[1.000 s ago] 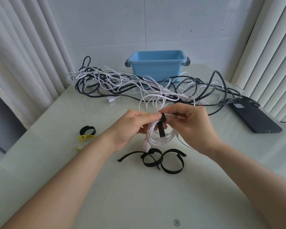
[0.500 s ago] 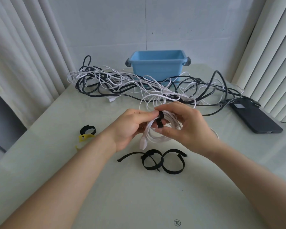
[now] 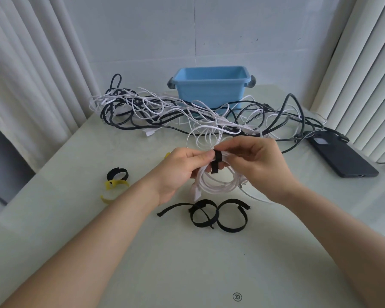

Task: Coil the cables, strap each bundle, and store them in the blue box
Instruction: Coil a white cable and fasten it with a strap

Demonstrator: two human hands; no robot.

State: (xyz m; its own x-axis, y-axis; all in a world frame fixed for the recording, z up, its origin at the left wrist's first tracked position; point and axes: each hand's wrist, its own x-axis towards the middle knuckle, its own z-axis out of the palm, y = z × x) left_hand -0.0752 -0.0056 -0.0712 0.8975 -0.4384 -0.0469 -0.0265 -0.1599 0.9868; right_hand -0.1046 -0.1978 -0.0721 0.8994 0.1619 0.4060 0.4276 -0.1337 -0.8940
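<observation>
Pale curtains hang on both sides of a white wall, and a glossy table point(image 3: 76, 230) fills my view. Sweeping from nine o'clock, a black strap loop point(image 3: 117, 173) and yellow straps point(image 3: 115, 185) lie unused. From ten to two o'clock sprawls a tangle of white and black cables point(image 3: 165, 112), none of them coiled. Behind it at twelve o'clock stands the blue box point(image 3: 210, 87). No bundle shows in it, though its floor is hidden from me. Spare black straps point(image 3: 218, 215) lie at six o'clock, and a dark flat device point(image 3: 340, 156) sits at three. I judge we are on the first bundle, with nearly everything left to do.

My left hand point(image 3: 178, 172) reaches in from seven o'clock. Its fingers are curled, and thumb and forefinger pinch the white coil point(image 3: 220, 185) just beside the black strap point(image 3: 216, 162) wrapped over it. The coil hangs between both hands above mid-table, with one plug end dangling low. My right hand point(image 3: 260, 161) comes from four o'clock and pinches the top of the coil on the strap's other side. The strap's tail hangs loose, so the wrap looks unfinished.
</observation>
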